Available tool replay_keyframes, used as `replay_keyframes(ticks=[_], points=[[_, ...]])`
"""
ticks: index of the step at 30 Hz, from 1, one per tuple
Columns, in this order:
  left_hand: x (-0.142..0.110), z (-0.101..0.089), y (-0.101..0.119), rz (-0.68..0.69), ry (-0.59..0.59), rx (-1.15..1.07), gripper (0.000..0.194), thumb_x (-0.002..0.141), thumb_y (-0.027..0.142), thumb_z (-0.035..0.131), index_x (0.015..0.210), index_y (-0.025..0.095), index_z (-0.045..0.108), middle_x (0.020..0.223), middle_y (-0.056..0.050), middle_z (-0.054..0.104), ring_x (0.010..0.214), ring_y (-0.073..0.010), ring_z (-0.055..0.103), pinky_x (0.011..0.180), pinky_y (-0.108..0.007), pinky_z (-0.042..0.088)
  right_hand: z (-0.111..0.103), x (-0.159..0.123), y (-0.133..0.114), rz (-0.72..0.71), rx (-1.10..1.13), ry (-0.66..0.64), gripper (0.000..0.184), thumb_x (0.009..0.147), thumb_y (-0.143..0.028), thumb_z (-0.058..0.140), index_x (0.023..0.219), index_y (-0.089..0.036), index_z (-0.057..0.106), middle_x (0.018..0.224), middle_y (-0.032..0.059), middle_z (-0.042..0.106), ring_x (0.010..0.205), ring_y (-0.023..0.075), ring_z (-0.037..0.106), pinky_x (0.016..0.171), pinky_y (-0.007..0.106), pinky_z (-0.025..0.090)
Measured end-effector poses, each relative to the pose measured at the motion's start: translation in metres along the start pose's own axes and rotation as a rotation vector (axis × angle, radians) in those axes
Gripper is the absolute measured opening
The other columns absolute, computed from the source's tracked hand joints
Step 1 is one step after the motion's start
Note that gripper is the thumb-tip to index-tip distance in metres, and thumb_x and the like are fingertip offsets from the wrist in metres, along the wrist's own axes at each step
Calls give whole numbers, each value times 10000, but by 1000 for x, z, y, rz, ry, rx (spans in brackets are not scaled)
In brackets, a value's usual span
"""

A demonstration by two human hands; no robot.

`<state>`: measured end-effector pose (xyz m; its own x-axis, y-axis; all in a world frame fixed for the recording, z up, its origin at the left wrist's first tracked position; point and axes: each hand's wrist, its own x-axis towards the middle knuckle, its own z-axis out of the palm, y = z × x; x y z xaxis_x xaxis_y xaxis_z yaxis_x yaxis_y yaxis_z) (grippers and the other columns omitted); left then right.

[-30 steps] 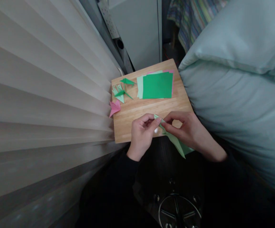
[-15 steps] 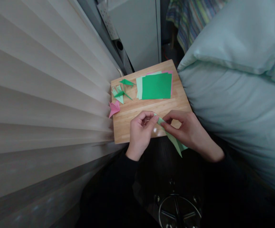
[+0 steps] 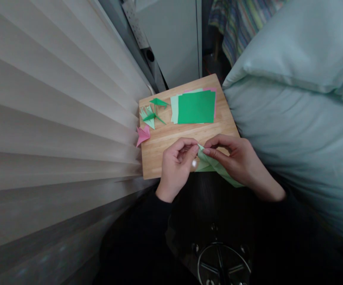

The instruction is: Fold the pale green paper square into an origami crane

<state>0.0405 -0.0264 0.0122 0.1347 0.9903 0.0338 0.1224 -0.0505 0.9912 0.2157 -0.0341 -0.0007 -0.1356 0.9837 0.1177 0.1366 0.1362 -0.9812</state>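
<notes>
A light green sheet of origami paper (image 3: pixel 218 168) is pinched between my two hands above the front edge of a small wooden table (image 3: pixel 159 154). My left hand (image 3: pixel 179 164) grips its upper tip between thumb and fingers. Just to the right, my right hand (image 3: pixel 233 158) pinches the same end, its thumb on top. The paper is folded and hangs toward me, partly behind the right hand. Farther back lies a stack of paper with a dark green sheet (image 3: pixel 196 107) on top. Folded green paper pieces (image 3: pixel 152 114) and a pink folded piece (image 3: pixel 143 135) rest at the left.
A pleated curtain (image 3: pixel 70 118) borders the table's left side, touching its edge. Pale green bedding (image 3: pixel 290 111) rises along the right. Behind the table stands a grey cabinet (image 3: pixel 171 39). A stool or chair base (image 3: pixel 220 265) shows on the dark floor below.
The light green paper has turned and opened out, and more of it now spreads below my fingers. My right hand has shifted slightly; both hands still pinch it.
</notes>
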Motion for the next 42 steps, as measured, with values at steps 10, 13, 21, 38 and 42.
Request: replay_keyframes(ticks=[10,13,21,38,42], points=[[-6,-2,-4,36,11,140,108,923,287,671,884,191,700,861,-29,705,777,-147,669,679,-250,528,-3,-1,-2,1,-82,-82,278,949,-432,687,840,-180,727,776,29,727,742,175,664,692,278,504],[-7,-2,-4,39,21,156,128,930,296,665,864,192,700,845,-32,700,768,-149,663,643,-243,513,-3,-1,-2,10,-86,-97,277,945,-433,691,846,-178,727,771,28,721,738,176,655,680,282,492],[-7,0,0,19,38,130,130,929,298,665,858,192,686,833,-35,694,768,-153,665,659,-250,524,-3,-2,-5,6,-127,-105,209,949,-355,674,836,-184,711,764,25,718,733,180,655,661,279,483],[2,2,-4,25,-14,-23,169,815,324,818,849,191,719,823,-16,694,782,-140,659,699,-249,529,1,-2,-9,-266,-330,7,109,918,-132,636,841,-200,673,770,24,693,739,180,646,739,339,467],[3,1,-3,56,-15,4,161,832,333,803,843,193,725,835,-23,684,796,-146,648,715,-259,522,0,-2,-11,-270,-343,8,108,919,-134,638,842,-203,669,774,29,697,756,189,656,743,346,466]])
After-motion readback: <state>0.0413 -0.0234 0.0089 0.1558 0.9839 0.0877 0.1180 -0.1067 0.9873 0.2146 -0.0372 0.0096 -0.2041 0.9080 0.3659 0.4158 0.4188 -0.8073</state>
